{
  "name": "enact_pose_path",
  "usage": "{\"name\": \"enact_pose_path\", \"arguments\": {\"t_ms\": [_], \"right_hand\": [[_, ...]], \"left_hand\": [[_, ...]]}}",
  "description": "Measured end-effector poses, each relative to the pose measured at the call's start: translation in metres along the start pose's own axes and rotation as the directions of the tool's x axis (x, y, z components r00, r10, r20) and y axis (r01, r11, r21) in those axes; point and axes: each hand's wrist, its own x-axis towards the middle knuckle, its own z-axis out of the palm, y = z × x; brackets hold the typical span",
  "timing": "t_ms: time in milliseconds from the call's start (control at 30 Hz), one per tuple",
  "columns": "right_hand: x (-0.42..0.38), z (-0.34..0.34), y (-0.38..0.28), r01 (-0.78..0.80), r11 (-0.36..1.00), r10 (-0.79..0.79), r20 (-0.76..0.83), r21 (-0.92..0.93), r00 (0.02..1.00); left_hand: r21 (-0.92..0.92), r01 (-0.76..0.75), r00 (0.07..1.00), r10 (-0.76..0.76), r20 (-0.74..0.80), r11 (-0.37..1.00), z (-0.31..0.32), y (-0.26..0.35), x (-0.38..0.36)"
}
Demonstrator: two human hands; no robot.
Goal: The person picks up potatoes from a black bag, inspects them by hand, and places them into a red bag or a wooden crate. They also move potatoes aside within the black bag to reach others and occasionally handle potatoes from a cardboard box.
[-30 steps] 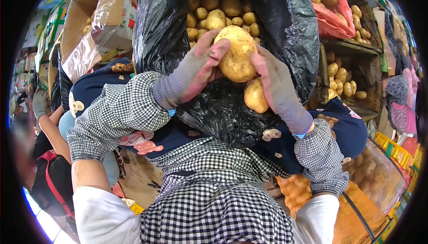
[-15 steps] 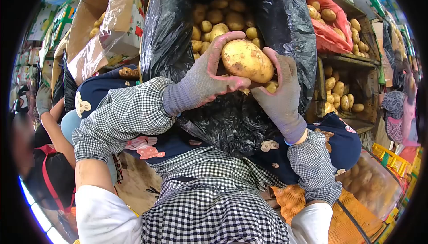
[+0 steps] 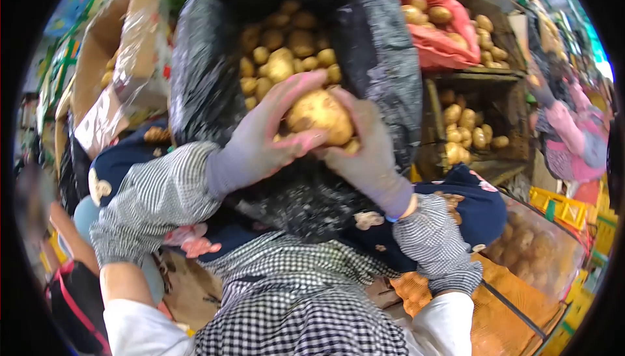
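Both gloved hands hold one large yellow-brown potato (image 3: 319,116) over a container lined with a black plastic bag (image 3: 395,50). My left hand (image 3: 263,136) wraps the potato from the left, thumb below and fingers above. On the other side, my right hand (image 3: 372,151) is closed round the potato's right edge. The gloves are greyish purple with pink on the fingers. Beyond the hands, inside the black bag, lie many smaller potatoes (image 3: 280,65). The view is slightly blurred by motion.
A red bag (image 3: 423,43) of potatoes and a wooden crate (image 3: 478,79) with potatoes stand at the right. An open cardboard box (image 3: 97,56) is at the left. Orange mesh sacks (image 3: 501,304) lie at the lower right. Other people are at the left (image 3: 78,304) and right (image 3: 573,135) edges.
The view has shifted, so the surroundings appear further left. Both hands still hold the large potato, now lower and further left in the picture, and the potato looks turned.
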Motion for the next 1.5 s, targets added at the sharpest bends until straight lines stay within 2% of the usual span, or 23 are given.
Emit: {"name": "enact_pose_path", "arguments": {"t_ms": [67,133,200,233,267,333,367,400,433,467,533,600,633,700,733,800,833,1067,1200,1233,1300,1400,1500], "right_hand": [[-0.005,-0.002,-0.004,-0.277,0.892,0.259,0.1,0.357,0.961],[-0.009,-0.006,-0.012,-0.395,0.585,0.404,0.167,0.709,0.899],[0.004,-0.035,-0.021,-0.477,0.473,0.418,0.288,0.741,0.862],[0.009,-0.052,-0.02,-0.569,0.508,0.525,0.292,0.647,0.8],[0.016,-0.068,-0.016,-0.538,0.289,0.601,0.287,0.791,0.746],[0.028,-0.114,0.026,-0.498,0.346,0.604,0.217,0.796,0.767],[0.043,-0.147,0.052,-0.431,0.357,0.49,0.227,0.829,0.842],[0.054,-0.167,0.071,-0.31,0.701,0.459,-0.073,0.642,0.885],[0.063,-0.199,0.121,-0.29,0.758,0.453,-0.151,0.584,0.879],[0.075,-0.225,0.169,-0.32,0.737,0.513,-0.185,0.595,0.838],[0.096,-0.268,0.251,-0.411,0.599,0.693,-0.188,0.688,0.696],[0.104,-0.302,0.35,-0.542,0.389,0.817,-0.007,0.745,0.577],[0.107,-0.302,0.374,-0.564,0.349,0.862,-0.02,0.749,0.506],[0.107,-0.299,0.408,-0.58,0.286,0.93,-0.077,0.762,0.358],[0.109,-0.295,0.408,-0.569,0.297,0.93,-0.096,0.767,0.355],[0.104,-0.298,0.41,-0.547,0.319,0.93,-0.147,0.774,0.336],[0.096,-0.311,0.423,-0.574,0.416,0.854,-0.085,0.705,0.514],[0.077,-0.229,0.16,-0.5,0.684,0.546,0.081,0.531,0.834],[0.051,-0.156,0.085,-0.574,0.637,0.38,0.437,0.516,0.815],[0.053,-0.134,0.046,-0.739,0.519,0.565,0.477,0.43,0.674],[0.044,-0.097,0.006,-0.814,0.411,0.56,0.592,0.409,0.58],[0.026,-0.055,-0.01,-0.834,0.111,0.217,0.806,0.54,0.551],[0.023,-0.038,-0.026,-0.706,0.216,0.286,0.647,0.675,0.706]], "left_hand": [[0.068,-0.185,0.98,0.179,0.088,0.98,-0.006,0.006,0.009],[0.081,-0.378,0.919,0.364,0.151,0.922,-0.01,0.006,0.016],[-0.217,-0.43,0.88,0.461,0.117,0.876,-0.007,0.004,0.037],[-0.26,-0.365,0.91,0.402,0.102,0.894,-0.011,0.013,0.049],[-0.301,-0.3,0.937,0.339,0.086,0.905,-0.017,0.025,0.063],[-0.344,-0.309,0.941,0.338,0.026,0.887,-0.036,0.018,0.106],[-0.271,-0.189,0.981,0.196,-0.002,0.944,-0.047,0.01,0.121],[-0.207,-0.124,0.992,0.115,-0.056,0.971,-0.045,-0.009,0.133],[-0.096,0.217,0.975,-0.219,-0.018,0.972,-0.041,-0.007,0.135],[0.043,0.25,0.968,-0.249,-0.033,0.967,-0.033,-0.045,0.142],[0.507,0.387,0.853,-0.508,0.12,0.77,-0.019,-0.077,0.132],[0.619,0.482,0.641,-0.731,0.233,0.62,0.005,-0.095,0.121],[0.574,0.375,0.785,-0.579,0.222,0.728,0.029,-0.146,0.104],[0.436,0.517,0.676,-0.663,0.322,0.737,0.055,-0.152,0.106],[0.376,0.509,0.76,-0.609,0.227,0.774,0.076,-0.17,0.1],[0.37,0.696,0.651,-0.758,0.034,0.615,0.111,-0.181,0.105],[0.305,0.685,0.685,-0.728,0.042,0.662,0.115,-0.19,0.102],[-0.011,0.588,0.799,-0.579,0.166,0.809,0.061,-0.155,0.094],[-0.037,0.572,0.809,-0.556,0.193,0.819,-0.005,-0.037,0.076],[-0.162,0.353,0.933,-0.332,0.142,0.922,-0.005,-0.048,0.065],[-0.321,0.292,0.954,-0.253,0.159,0.901,-0.015,-0.016,0.048],[-0.227,-0.021,0.996,0.041,0.083,0.974,-0.014,0.0,0.024],[-0.284,-0.08,0.994,0.096,0.044,0.956,-0.014,-0.004,0.016]]}}
